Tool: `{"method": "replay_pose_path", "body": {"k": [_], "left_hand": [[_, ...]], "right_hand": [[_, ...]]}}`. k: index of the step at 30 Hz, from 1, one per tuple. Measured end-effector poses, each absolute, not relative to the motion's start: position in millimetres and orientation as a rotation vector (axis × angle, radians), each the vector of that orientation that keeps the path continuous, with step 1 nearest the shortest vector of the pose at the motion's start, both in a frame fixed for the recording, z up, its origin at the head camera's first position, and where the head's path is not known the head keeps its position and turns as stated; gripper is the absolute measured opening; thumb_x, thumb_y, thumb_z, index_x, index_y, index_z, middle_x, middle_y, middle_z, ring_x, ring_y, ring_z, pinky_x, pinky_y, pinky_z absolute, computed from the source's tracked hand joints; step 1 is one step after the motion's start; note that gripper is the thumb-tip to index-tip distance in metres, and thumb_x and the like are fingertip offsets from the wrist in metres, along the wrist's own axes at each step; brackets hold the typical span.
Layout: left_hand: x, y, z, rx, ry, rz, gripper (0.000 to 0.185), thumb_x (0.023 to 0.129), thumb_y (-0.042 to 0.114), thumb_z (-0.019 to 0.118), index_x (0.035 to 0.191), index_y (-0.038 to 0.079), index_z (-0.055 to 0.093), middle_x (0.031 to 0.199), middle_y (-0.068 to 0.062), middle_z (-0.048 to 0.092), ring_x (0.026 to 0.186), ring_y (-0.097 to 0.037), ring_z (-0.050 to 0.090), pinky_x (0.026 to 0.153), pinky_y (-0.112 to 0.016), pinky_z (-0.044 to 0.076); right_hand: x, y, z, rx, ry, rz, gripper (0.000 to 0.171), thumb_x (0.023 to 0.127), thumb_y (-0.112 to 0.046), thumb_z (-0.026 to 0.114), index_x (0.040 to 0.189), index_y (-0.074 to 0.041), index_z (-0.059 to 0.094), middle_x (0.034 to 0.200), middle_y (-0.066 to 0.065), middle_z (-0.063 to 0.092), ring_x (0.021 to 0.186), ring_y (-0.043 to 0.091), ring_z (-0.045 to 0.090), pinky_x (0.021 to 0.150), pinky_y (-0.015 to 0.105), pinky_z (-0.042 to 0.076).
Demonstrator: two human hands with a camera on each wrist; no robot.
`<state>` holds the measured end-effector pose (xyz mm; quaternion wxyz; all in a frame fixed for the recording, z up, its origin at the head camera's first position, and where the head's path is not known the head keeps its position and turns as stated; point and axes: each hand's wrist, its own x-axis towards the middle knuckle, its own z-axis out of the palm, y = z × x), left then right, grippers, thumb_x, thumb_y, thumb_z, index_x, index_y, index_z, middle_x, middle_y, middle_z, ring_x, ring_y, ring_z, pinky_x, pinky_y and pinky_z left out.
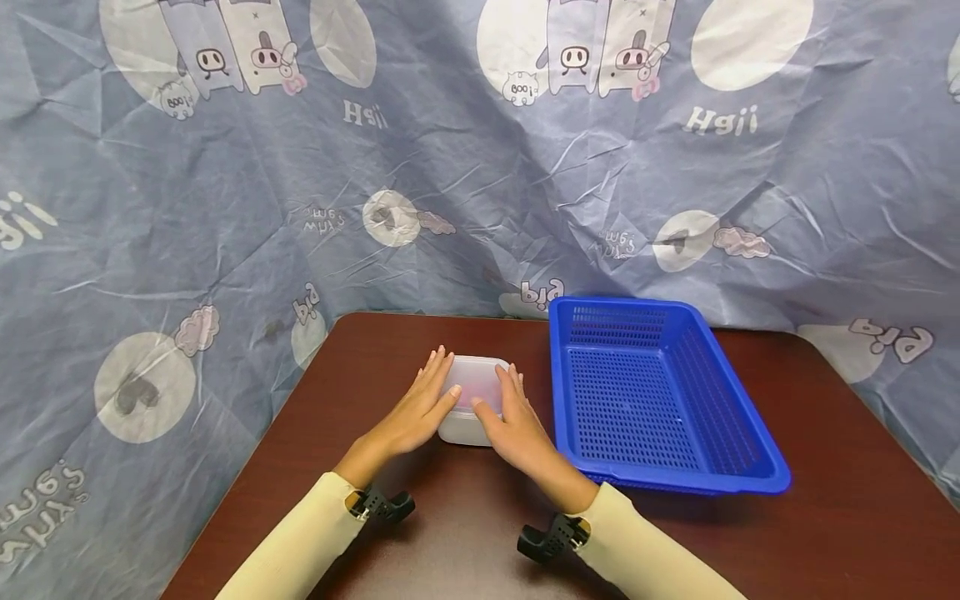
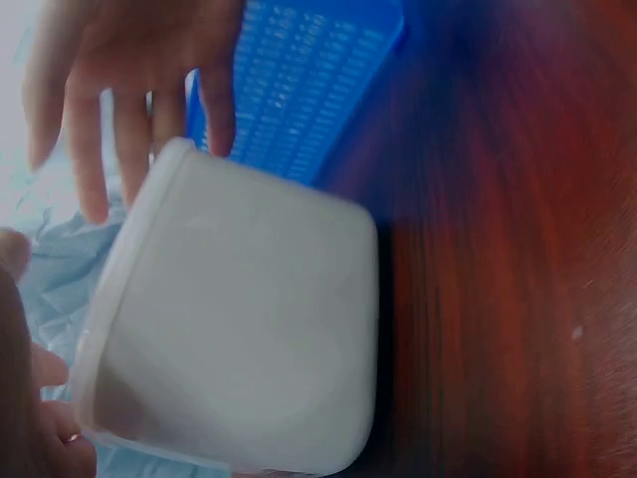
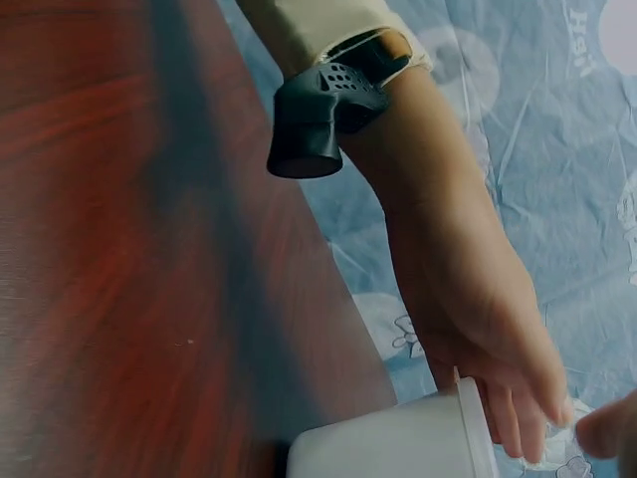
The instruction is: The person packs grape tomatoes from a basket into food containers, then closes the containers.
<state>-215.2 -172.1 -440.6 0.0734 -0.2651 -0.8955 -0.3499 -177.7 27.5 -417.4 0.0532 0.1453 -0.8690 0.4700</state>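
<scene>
A white, rounded-square food container (image 1: 467,430) stands on the table, capped by a translucent lid (image 1: 477,377) with a pinkish tint showing through. My left hand (image 1: 415,418) lies along its left side, fingers straight and pointing forward, thumb over the lid's edge. On the opposite side my right hand (image 1: 517,425) has its fingers extended by the rim, thumb reaching over the lid's near right corner. The left wrist view shows the container's side wall (image 2: 249,309) between both hands. In the right wrist view, straight fingers of the left hand (image 3: 468,299) stand at the lid's edge.
A blue perforated plastic basket (image 1: 558,392) sits to the right of the container, close to my right forearm. The dark red-brown table (image 1: 442,533) backs onto a grey-blue printed cloth (image 1: 450,158). Black wrist cameras (image 1: 551,537) hang under both wrists.
</scene>
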Motion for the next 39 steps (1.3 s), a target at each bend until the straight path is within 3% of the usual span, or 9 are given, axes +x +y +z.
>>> {"method": "replay_pose_path", "body": {"k": [10, 25, 33, 39], "left_hand": [[-218, -167, -452, -0.781, -2.751, -0.779, 0.064, 0.104, 0.041, 0.033, 0.151, -0.002, 0.022, 0.160, -0.014, 0.009, 0.147, -0.024, 0.003, 0.116, -0.047, 0.011], [-212, -161, -461, -0.772, -2.708, -0.708, 0.063, 0.104, 0.036, 0.035, 0.147, -0.008, 0.026, 0.157, -0.021, 0.017, 0.145, -0.031, 0.014, 0.114, -0.047, 0.020], [-214, -165, -460, -0.793, -2.729, -0.718, 0.062, 0.104, 0.035, 0.036, 0.149, -0.007, 0.023, 0.158, -0.020, 0.014, 0.145, -0.032, 0.011, 0.114, -0.049, 0.019], [-213, -166, -450, -0.777, -2.824, -0.692, 0.066, 0.104, 0.043, 0.032, 0.154, 0.003, 0.015, 0.159, -0.017, 0.008, 0.146, -0.032, 0.007, 0.112, -0.058, 0.016]], "right_hand": [[-188, 8, -425, 0.431, -2.748, 1.132, 0.068, 0.094, -0.028, 0.055, 0.146, 0.008, 0.030, 0.155, 0.026, 0.015, 0.145, 0.039, 0.006, 0.111, 0.062, 0.012], [-185, 14, -427, 0.427, -2.838, 1.068, 0.070, 0.094, -0.032, 0.054, 0.145, 0.009, 0.030, 0.155, 0.025, 0.018, 0.145, 0.037, 0.009, 0.104, 0.064, 0.026], [-186, 13, -428, 0.454, -2.837, 1.038, 0.070, 0.095, -0.032, 0.054, 0.146, 0.009, 0.029, 0.156, 0.025, 0.016, 0.145, 0.037, 0.007, 0.106, 0.062, 0.024], [-186, 16, -420, 0.474, -2.813, 1.136, 0.074, 0.095, -0.033, 0.055, 0.148, 0.008, 0.025, 0.156, 0.028, 0.010, 0.144, 0.040, 0.003, 0.111, 0.060, 0.014]]}}
